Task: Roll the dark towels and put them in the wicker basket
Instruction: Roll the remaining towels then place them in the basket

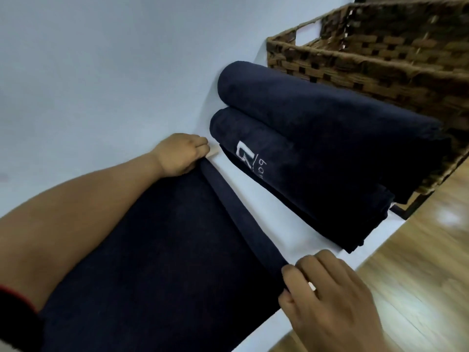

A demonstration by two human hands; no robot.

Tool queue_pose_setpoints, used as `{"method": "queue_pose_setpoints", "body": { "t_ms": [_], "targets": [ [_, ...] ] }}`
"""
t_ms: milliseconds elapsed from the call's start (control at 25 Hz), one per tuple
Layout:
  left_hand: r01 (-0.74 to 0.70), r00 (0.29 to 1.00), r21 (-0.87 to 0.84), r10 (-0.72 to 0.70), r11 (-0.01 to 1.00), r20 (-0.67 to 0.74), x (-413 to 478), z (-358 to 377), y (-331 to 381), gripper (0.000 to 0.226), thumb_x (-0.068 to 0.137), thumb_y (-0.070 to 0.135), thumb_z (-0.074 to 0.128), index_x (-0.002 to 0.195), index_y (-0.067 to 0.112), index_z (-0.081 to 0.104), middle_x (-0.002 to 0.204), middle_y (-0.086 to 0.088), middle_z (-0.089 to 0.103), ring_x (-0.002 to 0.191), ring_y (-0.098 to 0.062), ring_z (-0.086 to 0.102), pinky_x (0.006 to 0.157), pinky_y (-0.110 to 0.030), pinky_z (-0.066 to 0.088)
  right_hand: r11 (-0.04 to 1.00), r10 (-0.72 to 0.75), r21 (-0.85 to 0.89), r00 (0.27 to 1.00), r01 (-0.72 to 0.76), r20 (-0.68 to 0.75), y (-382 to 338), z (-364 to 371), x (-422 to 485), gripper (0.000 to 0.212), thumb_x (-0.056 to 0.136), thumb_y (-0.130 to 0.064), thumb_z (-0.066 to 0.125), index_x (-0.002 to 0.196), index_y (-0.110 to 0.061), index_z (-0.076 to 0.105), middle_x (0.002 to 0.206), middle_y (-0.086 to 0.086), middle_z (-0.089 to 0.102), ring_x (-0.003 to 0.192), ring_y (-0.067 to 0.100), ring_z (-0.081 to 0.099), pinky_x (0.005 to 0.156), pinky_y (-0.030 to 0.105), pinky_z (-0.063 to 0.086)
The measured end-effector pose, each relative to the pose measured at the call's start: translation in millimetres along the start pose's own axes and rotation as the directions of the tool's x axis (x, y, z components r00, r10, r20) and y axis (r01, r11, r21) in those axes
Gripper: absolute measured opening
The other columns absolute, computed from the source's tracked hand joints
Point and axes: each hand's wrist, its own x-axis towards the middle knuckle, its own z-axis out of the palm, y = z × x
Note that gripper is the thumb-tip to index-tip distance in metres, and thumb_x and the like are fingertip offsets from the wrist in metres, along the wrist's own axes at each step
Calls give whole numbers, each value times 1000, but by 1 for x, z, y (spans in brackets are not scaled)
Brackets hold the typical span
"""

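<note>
Two hands, left hand (177, 154) at ten o'clock, right hand (330, 298) at five, curl fingers onto the first narrow turn of a dark towel (165, 250) on the table (88, 72). Next, presumably: even rolling, then the wicker basket (355, 72) at two o'clock.

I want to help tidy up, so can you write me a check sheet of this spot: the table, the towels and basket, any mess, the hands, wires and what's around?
Surface: white table, with towels lying on it.
Job's things: flat dark towel, its far edge turned into a thin roll; stacked dark towels, the lower one with white print, beside the wicker basket; no towel seen in the part of the basket that shows.
Clutter: nothing seen.
Hands: left hand grips the thin roll's left end; right hand holds its right end with curled fingers.
Cables: nothing seen.
Surroundings: wooden floor to the right of the table.
</note>
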Motion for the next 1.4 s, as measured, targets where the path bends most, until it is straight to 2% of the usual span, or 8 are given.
{"method": "queue_pose_setpoints", "body": {
  "t_ms": [200,400,560,680,800,1000,1240,1400],
  "targets": [
    [125,977,-18,-126,992,-174,-39,21,3,13,68,-9,61,76,2,62,67,-12,56,47,-28,51,44,-24,26,959,-270,-58,958,276,100,4,-1,0,37,79,17,39,76,-6,68,65,6,52,58,24,47,55,32,38],
    [104,978,-87,-118,991,-173,-78,24,3,41,88,14,38,104,3,74,91,-11,73,71,-32,68,54,-38,55,948,-307,-33,938,315,159,-11,-2,1,38,84,13,36,71,-7,65,70,5,51,62,22,46,59,28,34],
    [450,891,-362,-386,816,239,-62,-8,7,33,96,26,46,111,13,74,110,-5,72,101,-28,64,87,-40,52,995,-42,94,984,26,173,-20,-3,-11,27,84,-23,51,75,-16,76,73,-3,55,71,17,46,58,30,42],
    [550,817,-374,-387,747,427,-41,-26,-7,20,90,32,64,89,17,77,95,-3,74,91,-21,65,83,-36,53,916,253,265,947,-301,200,-24,-12,-7,23,86,-43,62,74,-31,76,72,-17,55,70,3,49,59,13,40],
    [528,777,-182,-386,829,497,-12,-36,-4,12,79,28,78,84,19,72,91,0,65,90,-24,63,74,-36,53,754,458,359,832,-550,312,-20,-14,1,31,70,-16,86,61,-38,67,75,-14,60,65,2,53,57,10,40],
    [250,842,-190,-116,949,527,8,-32,6,63,81,-3,61,133,29,47,128,3,54,112,-24,54,88,-37,47,663,557,254,690,-705,463,-31,-15,6,30,69,-33,83,86,-40,59,67,-12,62,67,6,59,55,17,42],
    [-36,937,-122,76,992,341,-21,-23,2,47,76,1,58,118,23,62,114,5,60,110,-20,51,99,-33,35,737,497,218,732,-639,466,-33,-6,6,14,63,-46,65,71,-41,56,70,-12,56,74,6,53,53,15,39],
    [143,982,-214,-166,966,-94,-24,4,18,40,65,-8,57,96,13,69,88,-4,61,82,-30,55,72,-34,41,879,401,224,907,-421,128,-17,3,3,23,64,-37,52,74,-25,69,67,-17,53,64,9,47,53,25,45]
  ]
}}
